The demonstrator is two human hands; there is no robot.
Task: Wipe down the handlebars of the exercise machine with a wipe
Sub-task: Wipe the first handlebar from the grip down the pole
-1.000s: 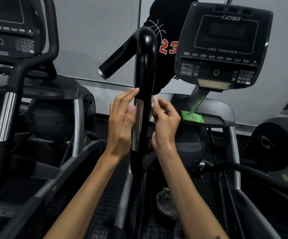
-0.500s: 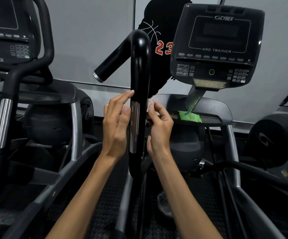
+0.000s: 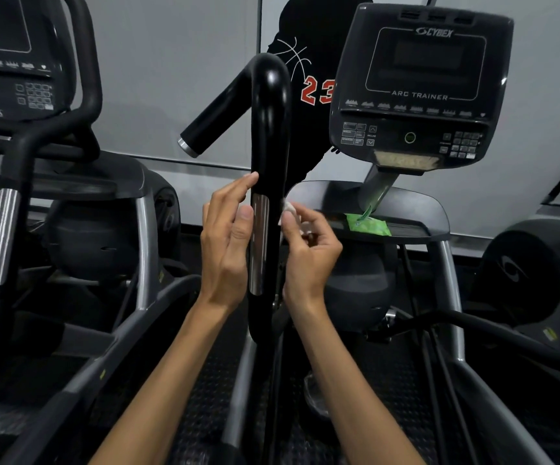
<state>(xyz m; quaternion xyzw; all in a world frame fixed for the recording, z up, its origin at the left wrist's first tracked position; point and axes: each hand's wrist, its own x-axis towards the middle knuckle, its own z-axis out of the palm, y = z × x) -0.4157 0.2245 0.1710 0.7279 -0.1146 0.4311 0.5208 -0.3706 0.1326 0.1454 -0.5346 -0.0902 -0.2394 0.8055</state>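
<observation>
A glossy black handlebar (image 3: 269, 122) rises upright in the middle of the head view and bends over at the top, with a chrome strip (image 3: 259, 243) set into its lower part. My left hand (image 3: 229, 243) lies against the bar's left side, fingers fairly straight, fingertips and thumb touching beside the chrome strip. My right hand (image 3: 308, 253) is just right of the bar, its curled fingers pinching a small white wipe (image 3: 287, 209) close to the bar's right edge. Most of the wipe is hidden by the bar and my fingers.
The Arc Trainer console (image 3: 423, 85) stands at upper right above a dark tray (image 3: 416, 209) holding a green wipe packet (image 3: 367, 224). A second machine with console and handlebars (image 3: 3, 229) fills the left. Frame rails and rubber flooring lie below.
My right hand has loosened from the bar and drawn slightly right, fingers curling more around the wipe. My left hand stays against the bar's left side. The view has drifted a little.
</observation>
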